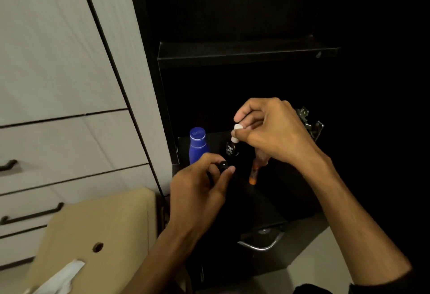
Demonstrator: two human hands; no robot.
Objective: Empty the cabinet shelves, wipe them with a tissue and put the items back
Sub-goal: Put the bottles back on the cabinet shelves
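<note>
We see our right hand (pixel 267 131) up in front of the dark cabinet, with its fingers curled in tight. The thumb and first finger pinch the white cap of a small dark bottle (pixel 232 148), and the bottle hangs down from the cap, standing tall with its bottom toward the lower shelf (pixel 274 191). Lower in the same hand we hold an orange tube (pixel 254 169). Its long side runs down and a bit to the left, with its orange end pointing at the shelf. Our left hand (pixel 200 186) is just below and to the left, its fingers curled close around a small black thing (pixel 223 165) with a round top; we cannot tell what it is. A blue bottle (pixel 197 146) stands upright on the lower shelf near its back left corner, cap up, just left of the small dark bottle. The upper shelf (pixel 246 54) is dark above our hands. On the left are pale drawers (pixel 69 149) with dark handles, and a tan board (pixel 97 231) with a white tissue (pixel 62 277) lying on its near edge.
</note>
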